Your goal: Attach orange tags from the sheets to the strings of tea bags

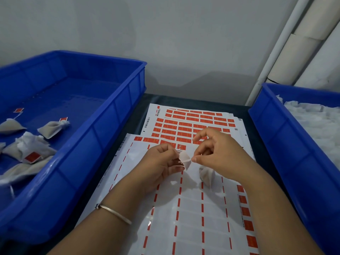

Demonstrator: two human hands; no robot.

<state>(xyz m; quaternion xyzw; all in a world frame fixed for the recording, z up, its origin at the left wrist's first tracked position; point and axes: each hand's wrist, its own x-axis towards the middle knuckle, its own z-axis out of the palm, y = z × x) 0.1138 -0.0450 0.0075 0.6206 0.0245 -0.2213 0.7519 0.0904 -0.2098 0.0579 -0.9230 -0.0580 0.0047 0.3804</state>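
Observation:
My left hand (161,162) holds a small tea bag (184,158) between thumb and fingers above the label sheets. My right hand (215,151) pinches the bag's white string (185,160) at its thumb and forefinger. A second tea bag (207,176) lies on the sheet under my right hand. Sheets with rows of orange tags (184,126) lie farther back; the near sheet (193,218) is mostly peeled, with a few orange tags (245,210) along its right edge.
A blue crate (103,115) at the left holds several tea bags with orange tags (32,156). Another blue crate (287,137) at the right is full of white tea bags (320,126). White pipes (279,46) stand at the back right by the wall.

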